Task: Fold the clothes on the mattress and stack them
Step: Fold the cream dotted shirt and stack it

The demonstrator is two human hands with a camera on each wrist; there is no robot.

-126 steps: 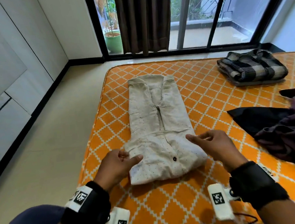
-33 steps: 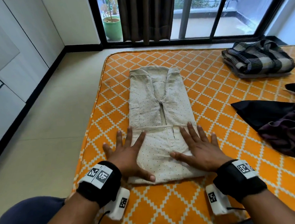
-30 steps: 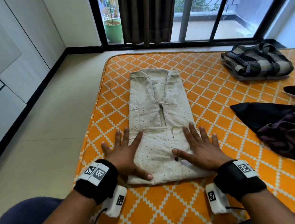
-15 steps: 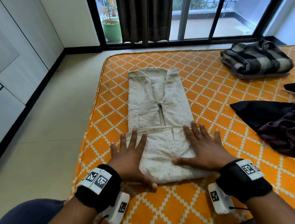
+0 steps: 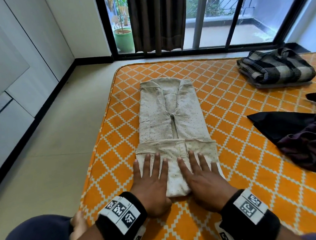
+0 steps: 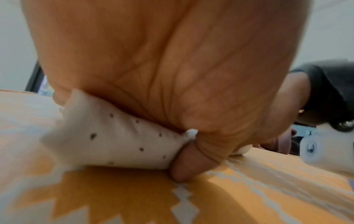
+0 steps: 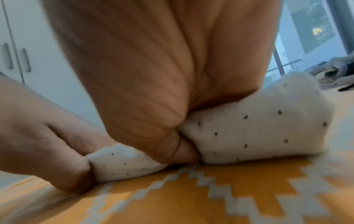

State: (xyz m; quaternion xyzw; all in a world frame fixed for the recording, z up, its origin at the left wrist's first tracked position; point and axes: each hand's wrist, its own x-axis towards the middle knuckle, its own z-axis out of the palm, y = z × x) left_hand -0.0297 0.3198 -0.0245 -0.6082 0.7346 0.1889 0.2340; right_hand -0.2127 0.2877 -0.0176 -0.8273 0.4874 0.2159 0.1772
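Observation:
A cream dotted shirt point(image 5: 172, 118) lies lengthwise on the orange patterned mattress point(image 5: 244, 198), its near end folded over. My left hand point(image 5: 152, 179) and right hand point(image 5: 201, 175) lie side by side on that folded part, fingers straight and pointing away. In the left wrist view the thumb point(image 6: 182, 166) is tucked under the cloth's point(image 6: 114, 136) near edge. The right wrist view shows the same: the right thumb point(image 7: 188, 153) sits beneath the fold point(image 7: 258, 131), which is pinched against the palm. The left hand point(image 7: 47, 136) grips the fold's other end there.
A folded dark plaid garment point(image 5: 276, 69) sits at the mattress's far right. A loose pile of black and purple clothes point(image 5: 306, 136) lies at the right. The mattress's left edge drops to a tiled floor point(image 5: 60, 137). Window bars and a curtain stand beyond.
Both hands have slid back toward me over the folded part and drawn closer together. Their thumbs, spread on top before, are now tucked under the near edge.

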